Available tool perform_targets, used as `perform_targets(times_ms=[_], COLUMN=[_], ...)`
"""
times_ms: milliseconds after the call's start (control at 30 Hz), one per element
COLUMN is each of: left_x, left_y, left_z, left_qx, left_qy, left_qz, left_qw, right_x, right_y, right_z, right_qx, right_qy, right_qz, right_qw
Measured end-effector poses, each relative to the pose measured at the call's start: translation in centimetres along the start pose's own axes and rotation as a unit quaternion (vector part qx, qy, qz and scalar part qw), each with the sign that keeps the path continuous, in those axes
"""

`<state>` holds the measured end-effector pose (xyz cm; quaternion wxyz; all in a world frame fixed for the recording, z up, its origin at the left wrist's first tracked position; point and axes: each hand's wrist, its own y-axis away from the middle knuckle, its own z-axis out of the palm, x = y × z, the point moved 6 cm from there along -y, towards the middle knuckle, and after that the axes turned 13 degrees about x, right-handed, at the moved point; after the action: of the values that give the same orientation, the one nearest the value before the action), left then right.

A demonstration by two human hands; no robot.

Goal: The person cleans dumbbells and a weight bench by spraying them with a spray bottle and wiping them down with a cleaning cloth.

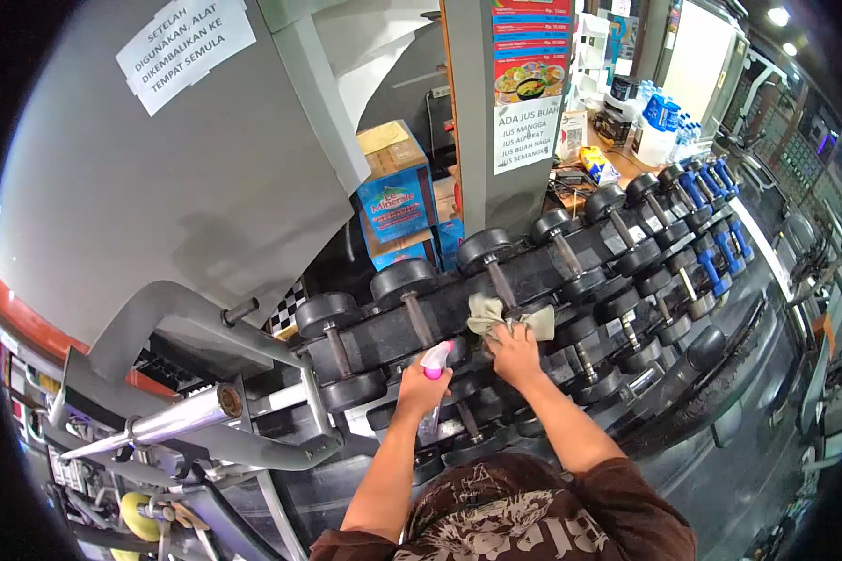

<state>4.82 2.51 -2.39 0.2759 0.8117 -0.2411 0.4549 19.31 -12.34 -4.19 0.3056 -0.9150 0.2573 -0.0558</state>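
Observation:
My left hand (pixel 422 391) is wrapped round a spray bottle (pixel 437 357) with a white and pink spray head; most of its clear body is behind the hand. My right hand (pixel 513 353) presses a pale beige cloth (pixel 485 314) against the near end of a black dumbbell (pixel 485 248) on the rack's upper row. The cloth and hand cover that near end, while the metal handle and far head show. Left of it, another black dumbbell (pixel 419 318) lies on the same row, close to the spray bottle.
More black dumbbells (pixel 585 351) fill the lower row, with blue dumbbells (pixel 716 266) at the right end. A barbell (pixel 182 421) juts in from the left. Behind the rack stand stacked cartons (pixel 395 192), a pillar (pixel 477 103) and a table (pixel 631 168) with bottles.

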Motion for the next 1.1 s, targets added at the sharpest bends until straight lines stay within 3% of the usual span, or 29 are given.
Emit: perform_targets(times_ms=[67, 133, 167, 200, 267, 333, 400, 467, 567, 700, 733, 800, 833, 867, 933, 1100], left_x=[0.3, 0.1, 0.2, 0.3, 1.0, 0.5, 0.1, -0.7, -1.8, -0.3, -0.8, -2.2, -2.6, -2.4, -1.7, -2.9], left_y=[0.5, 0.6, 0.6, 0.9, 1.0, 0.4, 0.3, -0.2, -1.0, -0.1, -0.2, -0.9, -1.1, -1.0, -0.8, -1.4], left_z=[-0.5, -0.6, -0.7, -0.8, -0.9, -0.6, -0.3, 0.4, 0.6, 0.2, 0.4, 0.9, 1.0, 1.0, 0.9, 1.1], left_qx=[-0.002, 0.001, 0.003, 0.004, 0.001, -0.001, -0.008, -0.010, -0.013, -0.012, -0.010, -0.008, -0.004, -0.007, -0.012, 0.011], left_qy=[-0.037, -0.012, 0.001, 0.008, 0.018, 0.030, 0.022, 0.053, 0.048, 0.051, 0.046, 0.031, 0.045, 0.039, 0.030, 0.030], left_qz=[0.005, 0.011, 0.016, 0.015, 0.022, 0.016, 0.007, -0.007, 0.007, 0.002, 0.002, 0.006, 0.004, 0.001, -0.009, -0.024], left_qw=[0.999, 1.000, 1.000, 1.000, 1.000, 0.999, 1.000, 0.999, 0.999, 0.999, 0.999, 0.999, 0.999, 0.999, 0.999, 0.999], right_x=[3.3, 7.6, 10.9, 13.3, 13.4, 8.6, 3.6, 1.6, 1.2, 7.4, 8.7, 10.0, 8.0, 5.5, 3.1, 1.0], right_y=[0.3, 0.2, 2.1, 3.9, 4.5, 2.4, 1.7, 2.2, 1.9, 0.6, 0.2, 0.4, 0.1, -0.9, -1.0, 0.3], right_z=[-0.6, -3.7, -1.2, 1.3, 2.4, -0.4, -1.1, 0.0, -1.2, -4.1, -4.4, -1.8, -1.0, -2.2, -2.1, -2.0], right_qx=[0.044, 0.144, 0.205, 0.166, 0.172, 0.230, 0.196, 0.157, 0.087, 0.237, 0.246, 0.264, 0.183, 0.187, 0.186, 0.010], right_qy=[-0.029, -0.040, -0.058, -0.143, -0.236, -0.163, -0.111, -0.055, -0.127, -0.165, -0.162, -0.109, -0.064, -0.056, -0.006, -0.079], right_qz=[0.039, 0.194, 0.273, 0.404, 0.421, 0.301, 0.171, 0.179, 0.114, 0.233, 0.303, 0.330, 0.324, 0.316, 0.199, -0.010], right_qw=[0.998, 0.970, 0.938, 0.888, 0.859, 0.911, 0.959, 0.970, 0.981, 0.929, 0.906, 0.900, 0.926, 0.928, 0.962, 0.997])
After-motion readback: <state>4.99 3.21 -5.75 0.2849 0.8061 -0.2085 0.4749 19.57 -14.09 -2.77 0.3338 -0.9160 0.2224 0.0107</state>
